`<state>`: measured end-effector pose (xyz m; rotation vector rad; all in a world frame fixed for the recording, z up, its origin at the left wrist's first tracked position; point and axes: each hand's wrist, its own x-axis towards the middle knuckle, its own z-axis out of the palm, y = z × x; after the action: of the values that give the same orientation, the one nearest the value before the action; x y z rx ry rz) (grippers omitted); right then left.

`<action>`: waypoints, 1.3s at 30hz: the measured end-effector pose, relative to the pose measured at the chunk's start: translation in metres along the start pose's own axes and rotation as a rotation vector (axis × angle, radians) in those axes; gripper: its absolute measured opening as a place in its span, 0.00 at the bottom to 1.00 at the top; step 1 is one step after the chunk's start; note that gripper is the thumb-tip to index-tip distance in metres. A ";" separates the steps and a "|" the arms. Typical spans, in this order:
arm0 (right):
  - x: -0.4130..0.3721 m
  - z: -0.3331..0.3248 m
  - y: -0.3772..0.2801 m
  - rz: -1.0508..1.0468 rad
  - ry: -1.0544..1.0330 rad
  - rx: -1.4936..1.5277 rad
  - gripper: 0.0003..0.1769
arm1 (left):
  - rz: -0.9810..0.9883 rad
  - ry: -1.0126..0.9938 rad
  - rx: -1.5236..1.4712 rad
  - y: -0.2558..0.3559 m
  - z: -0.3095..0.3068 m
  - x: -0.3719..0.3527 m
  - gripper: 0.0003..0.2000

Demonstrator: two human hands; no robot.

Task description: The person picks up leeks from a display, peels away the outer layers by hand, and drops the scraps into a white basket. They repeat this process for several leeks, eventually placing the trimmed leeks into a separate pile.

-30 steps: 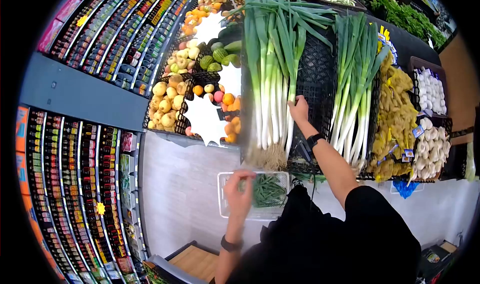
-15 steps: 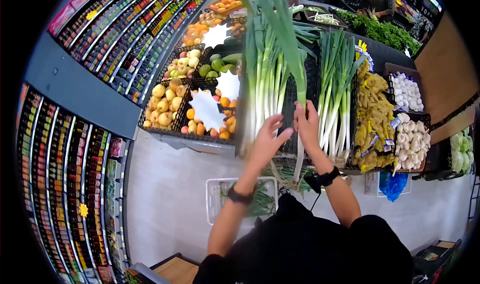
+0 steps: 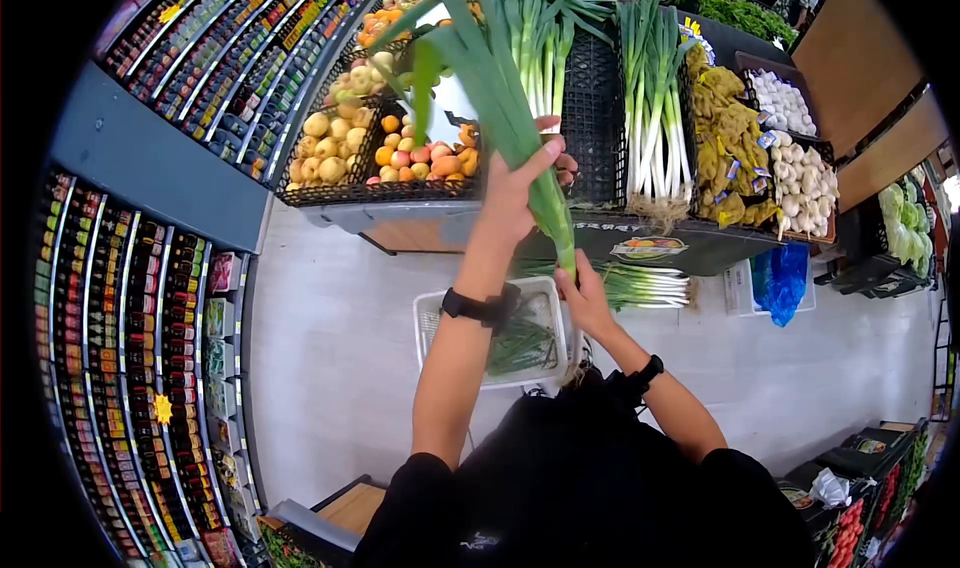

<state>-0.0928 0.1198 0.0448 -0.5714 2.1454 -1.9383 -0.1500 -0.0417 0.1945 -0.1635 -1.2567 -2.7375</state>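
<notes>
One long leek slants in front of me, its broad green leaves toward the upper left and its stem end down by my body. My left hand is closed round the leafy part, thumb across it. Lower down, my right hand grips the stem, which it partly hides. A white plastic basket with green leaf trimmings inside stands on the floor below my hands. More leeks stand in the black display rack beyond.
Bundled leeks lie on the floor beneath the display. Crates of fruit are at left; bagged ginger-like roots and garlic at right. A blue plastic bag hangs over a white bin. Bottle shelves line the left.
The leek has come back from the display toward me and tilted leftward. My left hand, open beside it before, now grips its leaves. My right hand has moved lower with the stem.
</notes>
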 end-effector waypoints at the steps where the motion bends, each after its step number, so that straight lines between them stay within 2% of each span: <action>1: -0.006 0.005 0.001 0.069 -0.058 0.004 0.13 | 0.057 0.043 -0.031 0.008 0.009 -0.009 0.22; 2: -0.012 0.011 0.010 0.064 -0.066 0.006 0.13 | 0.064 0.047 -0.027 0.019 0.015 -0.014 0.22; 4: -0.026 0.022 0.035 -0.054 -0.119 -0.129 0.08 | 0.209 0.143 0.073 0.044 0.019 -0.024 0.21; 5: -0.038 0.024 0.043 -0.053 -0.160 -0.131 0.10 | 0.212 0.078 0.194 0.054 0.019 -0.029 0.16; 6: -0.042 0.025 0.036 -0.052 -0.170 -0.130 0.10 | 0.216 0.087 0.194 0.057 0.020 -0.035 0.16; 8: -0.051 0.026 0.024 -0.104 -0.357 -0.248 0.12 | 0.096 -0.033 0.552 0.056 0.021 -0.047 0.12; 9: -0.052 0.024 0.011 -0.057 -0.480 -0.547 0.14 | 0.075 0.017 0.708 0.052 0.019 -0.054 0.12; 10: -0.058 0.018 -0.015 -0.054 -0.491 -0.548 0.14 | 0.074 0.027 0.705 0.045 0.015 -0.060 0.12; 12: -0.065 0.002 -0.090 -0.296 -0.642 -0.888 0.16 | 0.183 0.099 1.129 0.029 0.004 -0.069 0.15; 13: -0.065 -0.003 -0.136 -0.547 -0.516 -0.811 0.17 | 0.325 0.079 1.210 0.023 0.003 -0.076 0.19; 14: -0.061 -0.007 -0.178 -0.786 -0.385 -0.720 0.18 | 0.322 0.094 1.200 0.020 -0.002 -0.081 0.19; 16: -0.035 -0.009 -0.220 -1.147 -0.285 -0.998 0.25 | 0.183 -0.092 1.245 0.010 -0.013 -0.088 0.16; 17: -0.012 -0.009 -0.219 -1.164 -0.300 -1.192 0.29 | 0.994 -0.058 1.629 -0.016 -0.023 -0.101 0.16; 18: 0.014 -0.010 -0.217 -1.184 -0.314 -1.383 0.33 | 0.981 -0.057 1.624 -0.015 -0.018 -0.110 0.16; 20: 0.028 -0.017 -0.205 -1.033 -0.610 -1.377 0.38 | 0.160 -0.160 1.490 0.003 -0.006 -0.120 0.16; 24: 0.013 0.002 -0.209 -1.067 -0.601 -1.483 0.38 | 0.210 -0.100 1.521 0.017 -0.008 -0.152 0.15; 25: 0.014 0.002 -0.206 -1.004 -0.627 -1.509 0.34 | 0.196 -0.083 1.516 0.022 -0.009 -0.159 0.15; 26: 0.022 0.003 -0.209 -0.848 -0.728 -1.608 0.25 | 0.091 -0.043 1.587 0.028 -0.010 -0.165 0.15; 27: 0.026 0.004 -0.205 -0.962 -0.678 -1.525 0.22 | -0.017 -0.006 1.655 0.032 -0.012 -0.172 0.16; 29: 0.026 0.006 -0.199 -1.222 -0.642 -1.378 0.15 | 0.026 -0.001 1.635 0.035 -0.021 -0.185 0.16; 31: 0.014 0.017 -0.199 -1.165 -0.709 -1.333 0.14 | 0.125 -0.025 1.604 0.040 -0.029 -0.196 0.15; 34: -0.005 0.031 -0.200 -1.079 -0.786 -1.294 0.11 | 0.048 0.007 1.660 0.042 -0.036 -0.210 0.14; 37: -0.015 0.047 -0.194 -1.210 -0.593 -1.456 0.11 | 0.046 0.096 1.696 0.043 -0.033 -0.221 0.14; 39: -0.013 0.058 -0.193 -1.181 -0.587 -1.434 0.11 | 0.032 0.192 1.687 0.043 -0.025 -0.227 0.15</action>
<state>-0.0290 0.0591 0.2266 -2.5319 2.4970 0.2649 0.0793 -0.0732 0.1762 0.2376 -2.7432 -0.8481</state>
